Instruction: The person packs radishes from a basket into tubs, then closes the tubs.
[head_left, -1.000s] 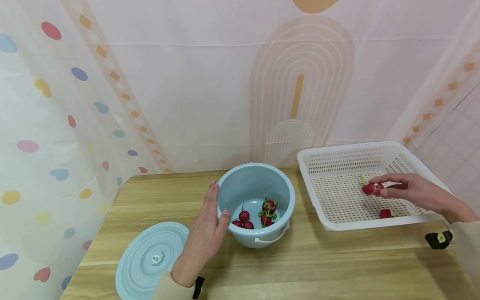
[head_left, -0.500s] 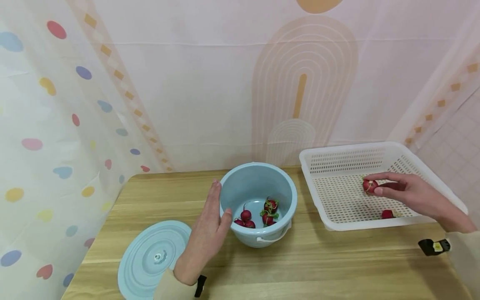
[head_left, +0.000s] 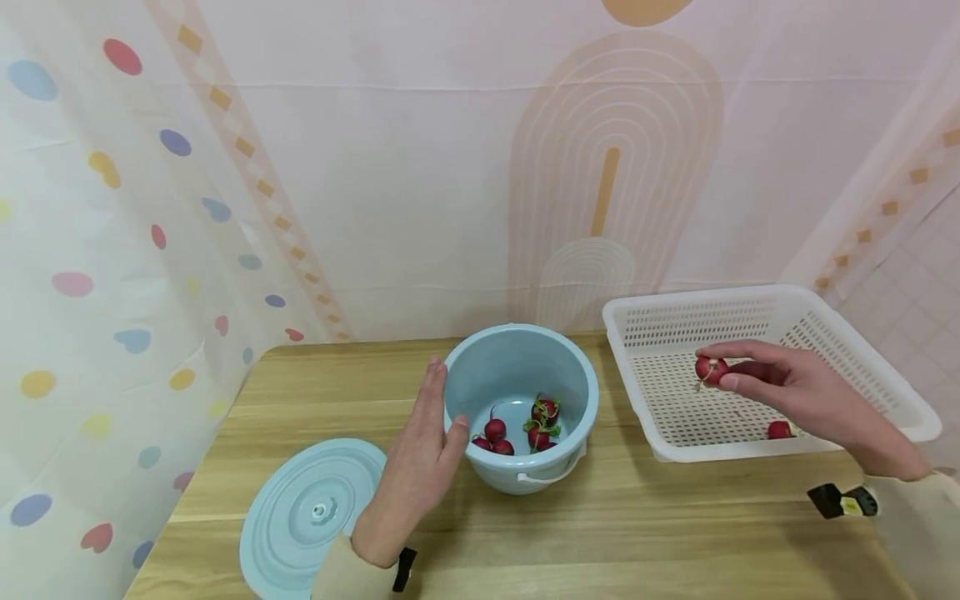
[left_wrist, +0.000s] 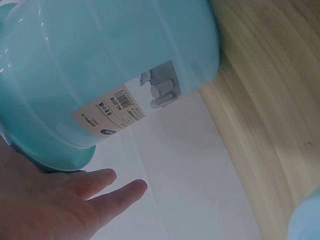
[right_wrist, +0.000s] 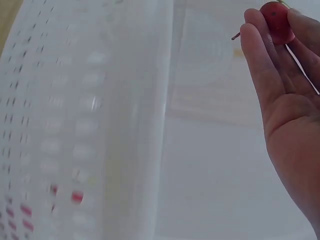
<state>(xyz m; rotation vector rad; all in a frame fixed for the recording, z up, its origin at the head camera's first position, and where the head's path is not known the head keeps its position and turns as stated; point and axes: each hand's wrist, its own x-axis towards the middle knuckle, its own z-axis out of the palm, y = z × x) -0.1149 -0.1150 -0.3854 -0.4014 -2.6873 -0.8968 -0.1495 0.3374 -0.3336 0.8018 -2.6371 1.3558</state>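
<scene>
In the head view my right hand [head_left: 795,385] pinches a red radish [head_left: 711,369] between thumb and fingers, above the white slotted basket [head_left: 663,446]. The right wrist view shows the same held radish [right_wrist: 276,22] with its thin root sticking out. One more radish [head_left: 780,430] lies in the basket near its front wall. My left hand [head_left: 414,462], its fingers straight, rests against the left side of the light blue bucket [head_left: 517,346]. Several radishes [head_left: 495,430], some with green stems, lie at the bottom of that bucket.
A round light blue lid [head_left: 318,508] lies on the wooden table [head_left: 615,542], left of the bucket and partly behind my left hand. The bucket's white handle [head_left: 551,475] hangs at its front. A patterned cloth [head_left: 405,183] stands behind the table.
My right hand has lifted a radish off the basket's floor and moved left with it, turning it slightly. My left hand stays at the bucket. The view has shifted a little.
</scene>
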